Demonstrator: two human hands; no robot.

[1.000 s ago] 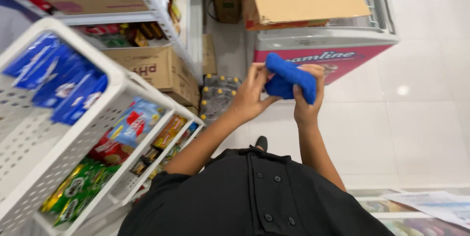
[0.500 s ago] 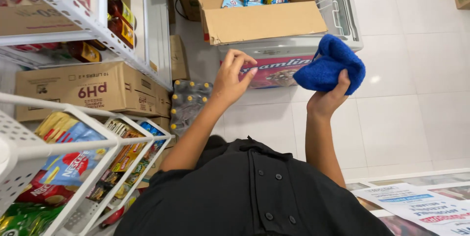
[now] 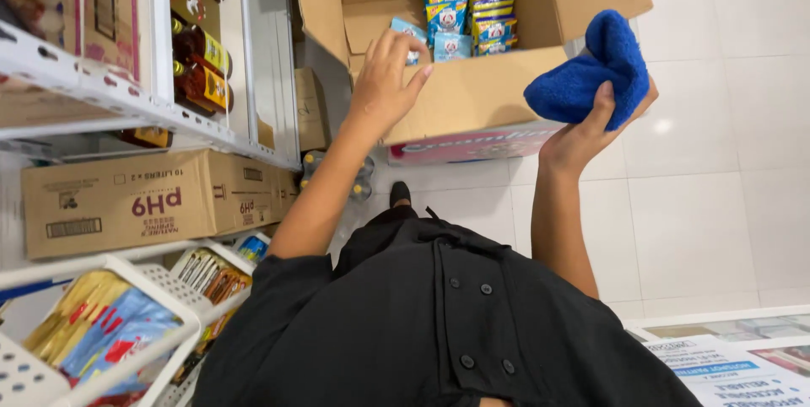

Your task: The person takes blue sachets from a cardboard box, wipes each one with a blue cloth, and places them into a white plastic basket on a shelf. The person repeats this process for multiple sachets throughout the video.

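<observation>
Left hand [image 3: 384, 78] is spread open, empty, right at the cardboard box [image 3: 472, 91] rim, snack packets [image 3: 460, 6] just beyond its fingertips. Right hand [image 3: 582, 133] grips a blue cloth [image 3: 591, 70] off beside the box.

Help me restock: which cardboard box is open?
The upper cardboard box under the left hand, flaps up, showing blue and yellow snack packets. The long box below the shelf is closed.
</observation>
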